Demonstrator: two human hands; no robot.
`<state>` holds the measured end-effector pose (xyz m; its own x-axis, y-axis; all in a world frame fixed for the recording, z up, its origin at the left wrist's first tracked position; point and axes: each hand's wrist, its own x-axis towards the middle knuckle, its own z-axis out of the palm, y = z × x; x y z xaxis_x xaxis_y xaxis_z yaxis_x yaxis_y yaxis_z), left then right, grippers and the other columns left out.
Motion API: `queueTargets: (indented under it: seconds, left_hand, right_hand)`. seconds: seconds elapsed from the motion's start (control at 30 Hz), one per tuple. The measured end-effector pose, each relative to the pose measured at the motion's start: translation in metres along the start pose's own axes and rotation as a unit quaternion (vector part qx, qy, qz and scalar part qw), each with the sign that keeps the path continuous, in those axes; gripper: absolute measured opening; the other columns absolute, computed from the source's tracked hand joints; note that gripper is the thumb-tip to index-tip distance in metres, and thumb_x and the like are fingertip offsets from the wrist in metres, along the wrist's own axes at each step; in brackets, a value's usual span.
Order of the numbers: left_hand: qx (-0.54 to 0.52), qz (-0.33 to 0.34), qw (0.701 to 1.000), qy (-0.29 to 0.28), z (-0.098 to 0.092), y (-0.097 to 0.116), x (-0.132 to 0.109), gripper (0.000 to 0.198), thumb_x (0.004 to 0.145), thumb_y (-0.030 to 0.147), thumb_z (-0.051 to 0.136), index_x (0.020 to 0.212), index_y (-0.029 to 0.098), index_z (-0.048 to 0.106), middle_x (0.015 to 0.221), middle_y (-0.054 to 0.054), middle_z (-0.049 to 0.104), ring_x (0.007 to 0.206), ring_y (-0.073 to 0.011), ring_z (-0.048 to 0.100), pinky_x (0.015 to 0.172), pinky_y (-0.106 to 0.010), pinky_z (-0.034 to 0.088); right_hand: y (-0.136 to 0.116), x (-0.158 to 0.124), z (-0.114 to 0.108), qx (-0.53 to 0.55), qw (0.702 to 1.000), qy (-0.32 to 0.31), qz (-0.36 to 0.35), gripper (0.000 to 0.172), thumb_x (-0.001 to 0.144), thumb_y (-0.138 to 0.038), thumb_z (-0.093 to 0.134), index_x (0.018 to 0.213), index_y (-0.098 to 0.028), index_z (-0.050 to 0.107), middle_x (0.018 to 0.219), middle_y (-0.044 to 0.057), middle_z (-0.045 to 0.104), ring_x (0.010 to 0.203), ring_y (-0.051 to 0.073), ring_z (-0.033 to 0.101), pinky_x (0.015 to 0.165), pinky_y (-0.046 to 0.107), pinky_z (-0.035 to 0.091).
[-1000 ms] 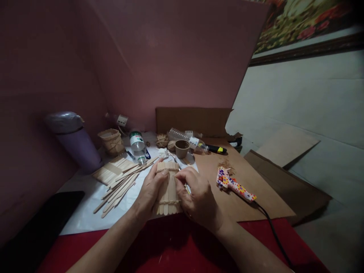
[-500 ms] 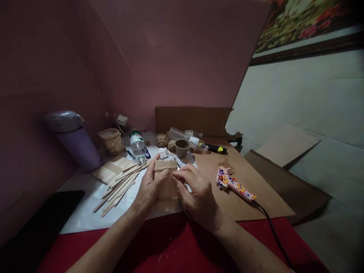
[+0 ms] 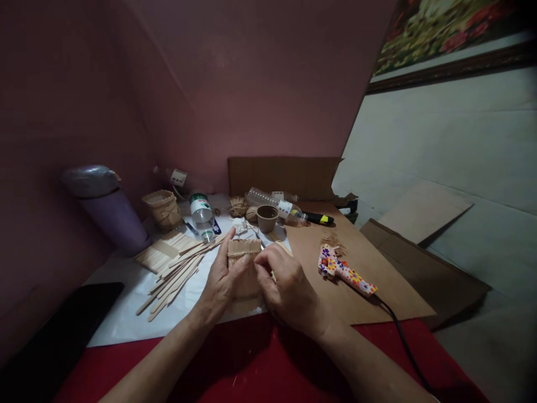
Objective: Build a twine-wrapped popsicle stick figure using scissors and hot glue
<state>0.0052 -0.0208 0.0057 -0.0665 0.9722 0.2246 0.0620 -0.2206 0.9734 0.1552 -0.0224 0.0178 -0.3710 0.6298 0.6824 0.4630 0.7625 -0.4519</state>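
Observation:
A small cup covered with upright wooden craft sticks [image 3: 245, 280] is held at the table's front, with a band of twine [image 3: 243, 253] near its rim. My left hand [image 3: 222, 280] wraps its left side, thumb pressed across the front. At the cup's right side is my right hand [image 3: 289, 285], its thumb and index finger pinched together close to the twine. What sits in that pinch is too small to make out. Left of the cup, a fan of loose craft sticks [image 3: 176, 280] lies on white paper [image 3: 113, 313].
A flowered glue gun [image 3: 344, 271] lies on brown cardboard [image 3: 390, 296] at right, its cord trailing forward. Behind stand a brown pot [image 3: 267, 219], twine balls [image 3: 238, 207], clear bottles [image 3: 202, 215], a stick-covered pot [image 3: 163, 210] and a purple tumbler [image 3: 113, 218].
My right fingers have shifted slightly at the cup's right side, staying pinched. My left hand keeps its hold. The whole view has moved a little.

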Motion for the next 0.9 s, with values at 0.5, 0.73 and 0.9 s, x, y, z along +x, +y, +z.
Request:
queueTargets:
  seconds: [0.5, 0.73, 0.9]
  left_hand:
    - [-0.196, -0.136, 0.971, -0.008, 0.009, 0.013, -0.002, 0.066, 0.080, 0.034, 0.060, 0.141, 0.025, 0.035, 0.103, -0.005, 0.068, 0.086, -0.0207, 0.066, 0.069, -0.026, 0.051]
    - [-0.212, -0.119, 0.970, -0.017, 0.005, 0.019, -0.001, 0.061, 0.081, 0.034, 0.059, 0.137, 0.023, 0.039, 0.100, -0.005, 0.068, 0.083, -0.0198, 0.066, 0.064, -0.025, 0.051]
    - [-0.213, -0.124, 0.969, -0.011, 0.006, 0.018, -0.002, 0.067, 0.079, 0.035, 0.061, 0.139, 0.020, 0.036, 0.096, -0.005, 0.068, 0.075, -0.0190, 0.066, 0.060, -0.025, 0.051]
  right_hand:
    - [0.000, -0.001, 0.004, -0.115, 0.992, -0.005, -0.058, 0.012, 0.088, -0.011, 0.036, 0.087, -0.017, 0.047, 0.082, 0.009, 0.055, 0.076, 0.022, 0.052, 0.067, 0.034, 0.047]
    - [-0.003, 0.001, -0.004, 0.038, 0.997, 0.052, 0.051, 0.012, 0.095, -0.024, 0.042, 0.085, -0.019, 0.048, 0.081, 0.004, 0.055, 0.074, 0.017, 0.054, 0.068, 0.030, 0.044]
    - [0.001, 0.000, -0.001, 0.088, 0.986, 0.112, 0.088, 0.014, 0.090, -0.020, 0.053, 0.076, -0.020, 0.050, 0.073, 0.000, 0.055, 0.067, 0.014, 0.053, 0.064, 0.028, 0.043]
